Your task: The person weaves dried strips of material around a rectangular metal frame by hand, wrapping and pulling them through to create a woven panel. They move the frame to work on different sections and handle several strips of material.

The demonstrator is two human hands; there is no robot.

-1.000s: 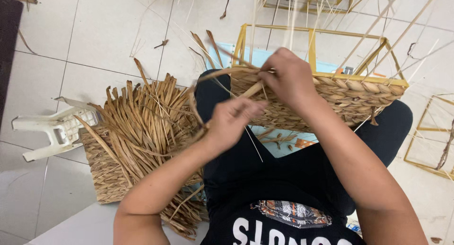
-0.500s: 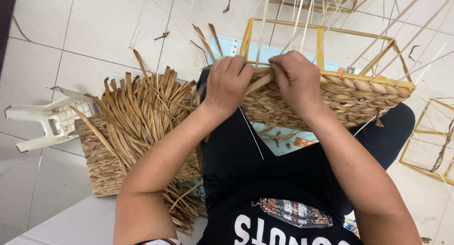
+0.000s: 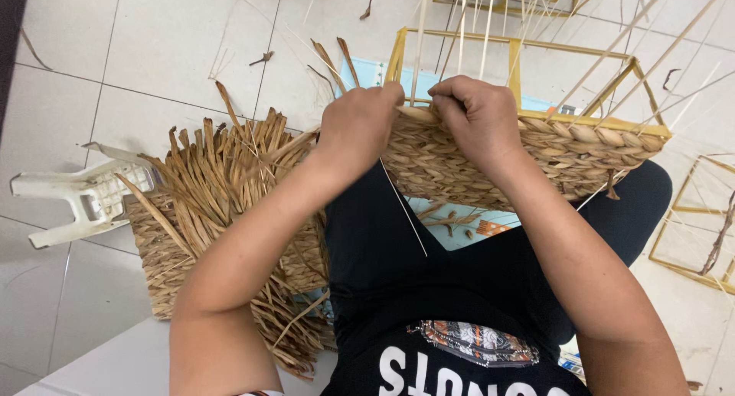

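Note:
A half-woven straw basket point(image 3: 582, 155) on a yellow wire frame point(image 3: 566, 52) rests on my lap, its woven side toward me. My left hand point(image 3: 358, 127) grips the woven rim at its near left corner, closed on a straw strand. My right hand point(image 3: 478, 119) sits right beside it, fingers curled over the top edge of the weave. Thin pale upright stakes point(image 3: 463, 29) rise from the frame behind both hands.
A finished woven panel with loose straw ends point(image 3: 222, 205) lies on the tiled floor to my left. A small white plastic stool point(image 3: 76, 197) lies tipped beside it. More yellow wire frames point(image 3: 697, 235) stand at the right and far top.
My left hand came up from below the basket to the rim, beside my right hand. Both hands have since shifted slightly along the top edge.

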